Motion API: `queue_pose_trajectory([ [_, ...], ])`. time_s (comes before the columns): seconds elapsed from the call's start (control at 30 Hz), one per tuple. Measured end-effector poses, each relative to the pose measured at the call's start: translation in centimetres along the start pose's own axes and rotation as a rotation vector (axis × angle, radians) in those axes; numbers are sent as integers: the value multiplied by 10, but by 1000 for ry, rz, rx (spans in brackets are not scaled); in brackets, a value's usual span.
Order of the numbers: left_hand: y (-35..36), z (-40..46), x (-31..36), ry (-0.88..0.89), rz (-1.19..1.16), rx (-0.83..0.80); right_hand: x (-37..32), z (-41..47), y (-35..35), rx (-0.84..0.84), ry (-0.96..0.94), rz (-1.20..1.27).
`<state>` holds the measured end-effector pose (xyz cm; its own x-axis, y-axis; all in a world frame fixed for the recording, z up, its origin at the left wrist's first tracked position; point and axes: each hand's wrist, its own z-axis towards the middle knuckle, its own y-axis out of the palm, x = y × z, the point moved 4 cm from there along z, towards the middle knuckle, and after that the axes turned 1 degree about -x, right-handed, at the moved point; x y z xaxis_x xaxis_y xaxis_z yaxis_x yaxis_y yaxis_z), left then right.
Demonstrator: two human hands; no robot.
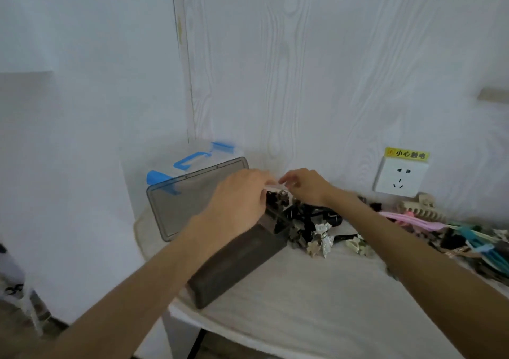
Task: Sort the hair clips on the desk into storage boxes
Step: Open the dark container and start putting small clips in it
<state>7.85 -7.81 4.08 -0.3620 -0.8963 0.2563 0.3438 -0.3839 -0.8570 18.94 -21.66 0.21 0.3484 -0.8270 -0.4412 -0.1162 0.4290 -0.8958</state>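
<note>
Carefully now: keep both hands low over the dark storage box (237,259) on the desk (303,303) and guide the pale clip (271,184) straight over its open end. Left hand (239,199) with fingers bent inward, thumb and fingertips pinched on one end of that pale clip; right hand (305,186) with fingers curled and closed on the other end, though blur leaves the exact pinch hard to read. Steady the piece between both pinches, line it up with the box mouth where dark clips (278,200) already crowd the near corner, then let go only once clear of the rim, so nothing springs out or catches on the heap of dark and silver clips (316,229) just beside the box. Better to lift one clip at a time, since the tangled heap would likely drag neighbours along. More clips further right, among them a beige claw clip (424,208) and pink and teal ones (468,234). Smoky lid (179,207) leaning behind the box, against a clear bin with blue latches (190,160).

Readable writing: only a yellow sticker (407,154) above the wall socket (400,178), reading 小心触电; no brand visible anywhere
</note>
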Motion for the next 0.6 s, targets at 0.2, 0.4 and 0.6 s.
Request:
queue_pose_trajectory([
  [0.2, 54, 87, -22, 93, 505, -411, 6, 36, 27, -279, -28, -170],
  [0.4, 95, 122, -34, -25, 522, -774, 43, 28, 4, -393, 19, -258],
  [0.6, 119, 122, -32, -201, 381, -986, 61, 30, -10, -401, 12, -346],
])
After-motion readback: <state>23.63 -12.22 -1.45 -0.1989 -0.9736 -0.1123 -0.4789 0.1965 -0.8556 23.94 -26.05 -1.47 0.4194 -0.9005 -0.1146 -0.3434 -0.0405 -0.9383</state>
